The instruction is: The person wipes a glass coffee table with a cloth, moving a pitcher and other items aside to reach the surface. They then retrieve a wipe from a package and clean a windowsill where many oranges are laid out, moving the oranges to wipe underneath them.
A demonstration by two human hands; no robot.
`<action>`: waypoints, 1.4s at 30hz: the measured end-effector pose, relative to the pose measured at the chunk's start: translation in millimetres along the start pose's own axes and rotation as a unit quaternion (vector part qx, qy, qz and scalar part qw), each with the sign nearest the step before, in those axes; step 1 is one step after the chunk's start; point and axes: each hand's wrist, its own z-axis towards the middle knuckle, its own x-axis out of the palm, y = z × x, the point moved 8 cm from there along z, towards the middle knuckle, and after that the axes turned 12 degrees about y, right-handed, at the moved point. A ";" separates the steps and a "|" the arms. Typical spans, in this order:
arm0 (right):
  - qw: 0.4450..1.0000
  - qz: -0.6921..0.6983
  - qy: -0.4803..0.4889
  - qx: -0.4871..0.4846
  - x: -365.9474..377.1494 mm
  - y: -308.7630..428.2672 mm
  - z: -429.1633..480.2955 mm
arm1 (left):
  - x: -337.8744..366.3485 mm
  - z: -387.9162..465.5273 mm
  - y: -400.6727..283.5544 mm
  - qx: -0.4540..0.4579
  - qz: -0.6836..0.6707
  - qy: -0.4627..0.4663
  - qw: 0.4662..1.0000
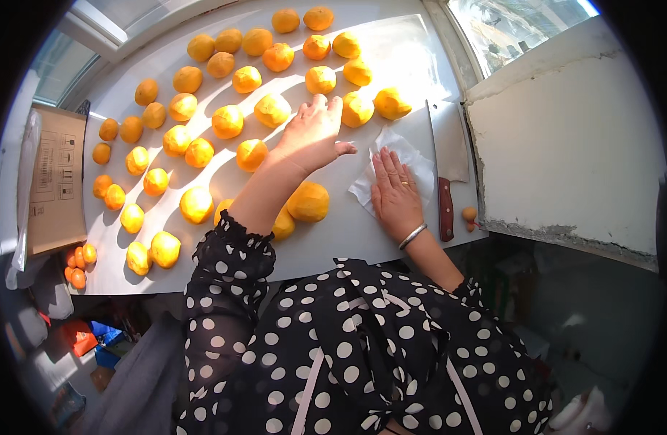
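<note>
My right hand lies flat on a white paper or cloth sheet on the white tabletop. A ring and a bangle are on it. My left hand reaches over the table among peeled orange fruits, perhaps persimmons; its fingertips are beside one fruit. Whether they touch it I cannot tell. Below my left wrist sits a larger peeled fruit, and more fruits spread out in loose rows to the left and back. Right of the sheet lies a cleaver with a reddish wooden handle.
A cardboard box stands at the left edge, near several small orange fruits. Windows border the back left and back right. A white block with a rough edge adjoins the table's right side. A small gourd-like item lies near the cleaver handle.
</note>
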 end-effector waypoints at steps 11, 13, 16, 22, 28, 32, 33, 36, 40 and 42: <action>0.999 0.013 -0.033 -0.012 -2.4 -5.5 8.7 | 22.8 24.9 0.6 0.013 -0.003 0.011 1.000; 0.999 0.015 -0.034 -0.021 -4.8 -5.3 9.6 | 24.3 3.8 3.3 0.073 0.024 0.005 0.997; 0.999 0.011 -0.023 -0.044 -7.4 -3.2 17.2 | 28.8 -20.1 10.9 0.066 -0.019 0.106 0.992; 0.988 0.032 0.014 -0.151 -3.4 19.9 66.6 | 30.8 -34.4 16.5 0.094 -0.102 0.164 0.977; 0.979 0.007 0.004 -0.203 -1.5 38.8 113.4 | 28.8 -37.6 19.6 0.077 -0.092 0.200 0.972; 0.988 0.019 -0.009 -0.154 -0.1 34.4 111.9 | 25.5 -38.7 18.8 0.081 -0.060 0.194 0.976; 0.991 0.021 -0.014 -0.133 0.7 32.5 109.4 | 22.6 -40.2 16.6 0.085 -0.057 0.190 0.976; 0.996 0.048 -0.021 -0.070 0.2 11.1 85.7 | 9.0 -39.1 2.9 0.114 -0.023 0.159 0.980; 0.997 0.048 -0.053 -0.028 -2.5 -8.5 51.4 | -6.5 -9.1 -28.4 0.165 -0.020 0.080 0.983; 0.997 0.042 -0.063 -0.016 -4.9 -11.0 40.9 | -9.4 17.6 -44.8 0.174 0.006 0.034 0.984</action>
